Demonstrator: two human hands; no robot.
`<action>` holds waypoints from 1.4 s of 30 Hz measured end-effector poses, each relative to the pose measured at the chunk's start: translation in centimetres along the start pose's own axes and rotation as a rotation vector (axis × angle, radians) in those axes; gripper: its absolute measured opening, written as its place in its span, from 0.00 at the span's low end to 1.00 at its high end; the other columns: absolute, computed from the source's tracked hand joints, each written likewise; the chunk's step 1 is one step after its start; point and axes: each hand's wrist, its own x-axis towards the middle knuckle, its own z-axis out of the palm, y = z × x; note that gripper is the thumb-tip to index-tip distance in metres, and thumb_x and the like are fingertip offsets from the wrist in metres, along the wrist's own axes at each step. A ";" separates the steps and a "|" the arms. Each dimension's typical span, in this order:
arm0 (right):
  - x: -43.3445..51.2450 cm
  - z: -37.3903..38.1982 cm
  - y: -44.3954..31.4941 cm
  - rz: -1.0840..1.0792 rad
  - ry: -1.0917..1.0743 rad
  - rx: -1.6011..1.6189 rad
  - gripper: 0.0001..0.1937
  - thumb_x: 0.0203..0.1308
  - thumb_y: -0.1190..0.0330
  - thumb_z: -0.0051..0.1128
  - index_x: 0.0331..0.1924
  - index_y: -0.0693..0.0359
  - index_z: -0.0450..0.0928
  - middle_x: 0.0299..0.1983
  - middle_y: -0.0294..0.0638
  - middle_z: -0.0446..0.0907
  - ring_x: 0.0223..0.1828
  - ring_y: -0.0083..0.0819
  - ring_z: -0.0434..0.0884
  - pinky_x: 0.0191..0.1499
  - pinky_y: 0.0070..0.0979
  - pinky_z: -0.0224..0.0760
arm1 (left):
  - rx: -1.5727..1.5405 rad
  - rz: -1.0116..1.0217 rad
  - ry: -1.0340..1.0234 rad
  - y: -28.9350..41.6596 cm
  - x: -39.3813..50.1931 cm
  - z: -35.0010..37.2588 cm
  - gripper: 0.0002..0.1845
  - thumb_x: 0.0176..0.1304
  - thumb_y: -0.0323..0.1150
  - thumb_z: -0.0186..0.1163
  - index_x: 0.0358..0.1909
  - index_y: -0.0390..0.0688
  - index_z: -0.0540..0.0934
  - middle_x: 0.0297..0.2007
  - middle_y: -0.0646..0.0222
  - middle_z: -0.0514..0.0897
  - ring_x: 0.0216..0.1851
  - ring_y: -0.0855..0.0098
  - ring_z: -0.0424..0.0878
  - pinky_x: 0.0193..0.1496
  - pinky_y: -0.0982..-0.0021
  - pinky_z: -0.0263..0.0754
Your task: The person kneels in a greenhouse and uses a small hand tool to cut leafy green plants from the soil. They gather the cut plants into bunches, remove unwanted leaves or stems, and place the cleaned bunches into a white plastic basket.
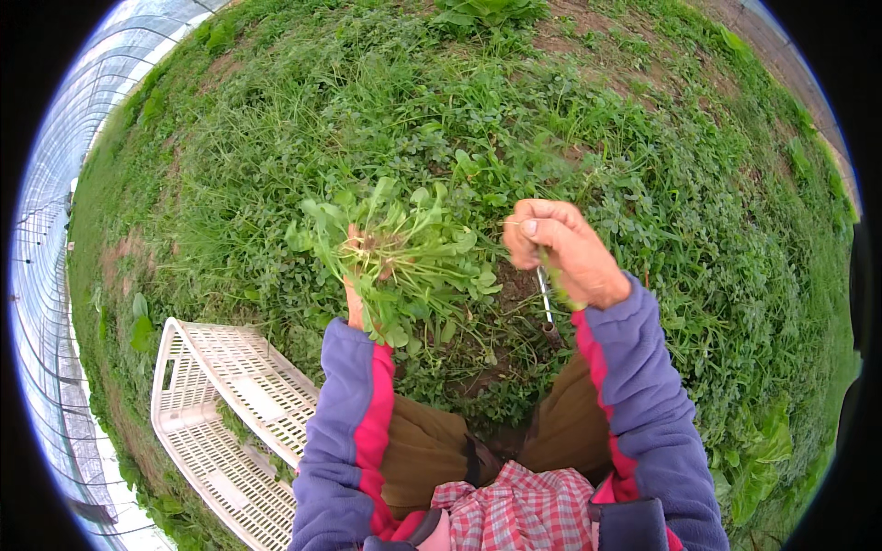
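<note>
My left hand (355, 268) holds a spreading bunch of leafy green plants (406, 255), with pale stems and brownish bases showing at its centre; the leaves hide most of that hand. To the right, my right hand (558, 248) is closed, thumb against the curled fingers, pinching a thin pale stem or root. Some blurred green leaf shows below its palm. Under that hand a narrow tool with a metal shaft (545, 296) lies on the soil; its upper part is hidden by the hand. The two hands are apart.
A white slatted plastic crate (227, 386) stands at the lower left with some greens inside. Dense low plants and grass (275, 158) cover the ground around, with patches of bare soil. A hooped plastic greenhouse wall (62, 179) runs along the left.
</note>
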 end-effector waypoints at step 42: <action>1.9 2.7 4.1 0.176 0.202 0.293 0.06 0.73 0.66 0.56 0.47 0.57 0.75 0.35 0.33 0.82 0.33 0.24 0.83 0.37 0.26 0.77 | -0.128 -0.378 -0.002 1.5 -2.4 9.9 0.31 0.77 0.59 0.45 0.18 0.51 0.68 0.16 0.74 0.73 0.15 0.70 0.71 0.18 0.63 0.68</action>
